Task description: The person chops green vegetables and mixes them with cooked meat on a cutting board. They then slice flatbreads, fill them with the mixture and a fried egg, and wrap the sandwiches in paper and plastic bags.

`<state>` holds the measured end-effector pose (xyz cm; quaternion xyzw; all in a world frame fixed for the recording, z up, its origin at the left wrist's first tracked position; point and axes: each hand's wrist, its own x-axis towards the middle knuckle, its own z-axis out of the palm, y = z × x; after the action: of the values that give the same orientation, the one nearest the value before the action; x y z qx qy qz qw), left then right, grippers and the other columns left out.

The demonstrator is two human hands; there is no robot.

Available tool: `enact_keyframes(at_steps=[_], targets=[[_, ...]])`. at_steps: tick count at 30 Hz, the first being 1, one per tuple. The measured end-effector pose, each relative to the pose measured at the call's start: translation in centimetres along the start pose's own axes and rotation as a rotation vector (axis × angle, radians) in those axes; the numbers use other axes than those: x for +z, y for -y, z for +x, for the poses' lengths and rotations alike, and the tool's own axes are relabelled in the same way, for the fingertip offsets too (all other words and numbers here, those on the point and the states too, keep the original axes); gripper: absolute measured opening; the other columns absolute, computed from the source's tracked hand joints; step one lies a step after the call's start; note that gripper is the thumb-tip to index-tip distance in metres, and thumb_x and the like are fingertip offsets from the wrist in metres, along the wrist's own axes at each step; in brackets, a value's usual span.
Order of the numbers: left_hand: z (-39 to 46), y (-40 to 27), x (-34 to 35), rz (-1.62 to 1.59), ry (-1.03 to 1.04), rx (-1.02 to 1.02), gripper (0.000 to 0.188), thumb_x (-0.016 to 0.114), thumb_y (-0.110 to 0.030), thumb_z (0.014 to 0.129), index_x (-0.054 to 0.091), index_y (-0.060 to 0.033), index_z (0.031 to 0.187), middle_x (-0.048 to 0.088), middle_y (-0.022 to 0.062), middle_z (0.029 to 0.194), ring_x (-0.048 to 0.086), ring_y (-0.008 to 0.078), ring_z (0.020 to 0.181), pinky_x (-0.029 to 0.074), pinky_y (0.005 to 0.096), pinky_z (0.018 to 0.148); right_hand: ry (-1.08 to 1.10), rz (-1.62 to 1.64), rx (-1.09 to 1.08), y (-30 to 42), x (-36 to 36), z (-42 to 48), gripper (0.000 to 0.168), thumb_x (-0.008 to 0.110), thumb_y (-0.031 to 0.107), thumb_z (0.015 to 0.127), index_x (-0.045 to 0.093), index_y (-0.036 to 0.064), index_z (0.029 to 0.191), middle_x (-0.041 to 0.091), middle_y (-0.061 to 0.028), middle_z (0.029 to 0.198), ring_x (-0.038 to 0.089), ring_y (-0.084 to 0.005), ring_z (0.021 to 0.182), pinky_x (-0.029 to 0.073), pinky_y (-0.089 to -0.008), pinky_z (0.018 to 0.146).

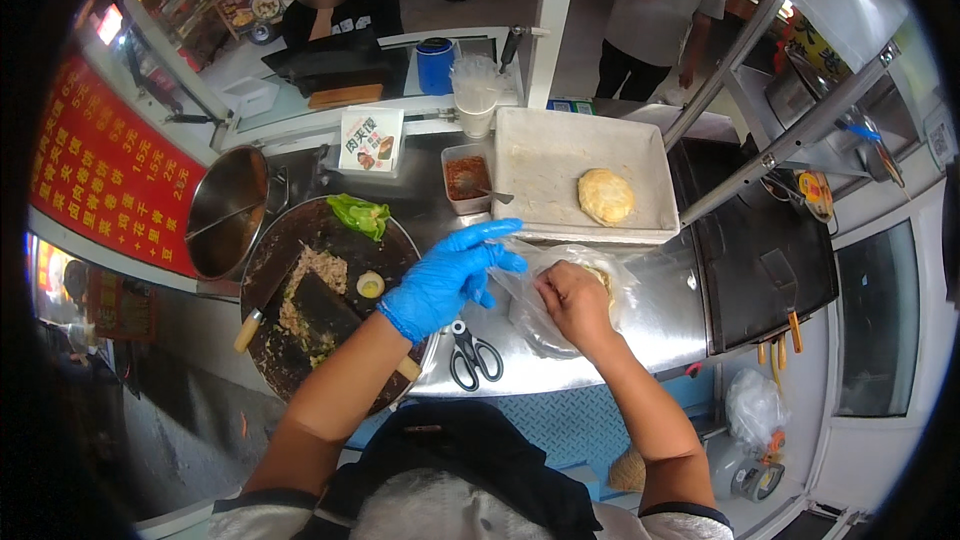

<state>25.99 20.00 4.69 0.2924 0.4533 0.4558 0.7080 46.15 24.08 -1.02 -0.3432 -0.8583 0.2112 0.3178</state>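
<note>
My left hand (454, 277), in a blue disposable glove, is over the steel counter with its index finger stretched out. Film of a clear plastic bag (536, 322) meets its fingers; whether they grip it is unclear. My bare right hand (577, 304) pinches the bag. Inside the bag, partly hidden behind that hand, is a round filled flatbread (604, 286). Another golden flatbread (606, 197) lies in the pale rectangular tray (536, 165) beyond my hands. Black-handled scissors (474, 356) rest on the counter below my left hand.
To the left, a round chopping board (259, 360) bears chopped meat (322, 270), a green pepper (358, 216), a cut egg (370, 285) and two cleavers. A chilli sauce tub (466, 178) holds a spoon. At right is a black griddle (750, 240). Two people stand or sit beyond the counter.
</note>
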Motion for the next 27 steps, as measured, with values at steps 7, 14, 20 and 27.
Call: enact_keyframes(at_steps=[7, 14, 20, 27], targets=[[0.3, 0.7, -0.1, -0.252, 0.058, -0.020, 0.047, 0.050, -0.018, 0.090, 0.040, -0.0103, 0.136, 0.060, 0.0038, 0.087, 0.036, 0.0032, 0.051, 0.041, 0.0180, 0.049, -0.329, -0.380, 0.056, 1.2, -4.4, -1.5, 0.038, 0.073, 0.020, 0.069, 0.060, 0.008, 0.102, 0.058, -0.0121, 0.091, 0.056, -0.0284, 0.085, 0.041, -0.0403, 0.074], [0.9, -1.4, 2.4, 0.099, 0.238, -0.021, 0.048, 0.048, -0.028, 0.093, 0.038, -0.0098, 0.137, 0.060, 0.0071, 0.086, 0.056, 0.0104, 0.063, 0.049, 0.0242, 0.054, -0.319, 0.747, 0.710, -3.9, -5.7, -6.3, 0.054, 0.055, 0.007, 0.087, 0.030, 0.002, 0.135, 0.063, -0.0158, 0.096, 0.062, -0.0170, 0.069, 0.049, -0.0279, 0.069], [4.2, -5.7, 9.9, 0.541, 0.548, -0.132, 0.060, 0.055, -0.028, 0.090, 0.027, -0.0044, 0.138, 0.060, 0.0153, 0.101, 0.063, 0.0199, 0.068, 0.055, 0.0265, 0.063, -0.128, 1.324, 0.472, -0.7, -5.8, -3.2, 0.077, 0.047, 0.001, 0.088, 0.000, 0.018, 0.146, 0.058, -0.0163, 0.103, 0.063, -0.0222, 0.059, 0.053, -0.0323, 0.056], [4.8, -4.8, 10.1, 0.521, 0.606, -0.200, 0.063, 0.051, -0.029, 0.091, 0.021, -0.0023, 0.139, 0.063, 0.0120, 0.103, 0.063, 0.0177, 0.064, 0.054, 0.0288, 0.071, -0.334, 1.063, 0.582, -2.0, -4.5, -2.6, 0.070, 0.058, -0.003, 0.083, 0.022, 0.010, 0.142, 0.060, -0.0025, 0.079, 0.056, -0.0086, 0.071, 0.045, -0.0217, 0.062]])
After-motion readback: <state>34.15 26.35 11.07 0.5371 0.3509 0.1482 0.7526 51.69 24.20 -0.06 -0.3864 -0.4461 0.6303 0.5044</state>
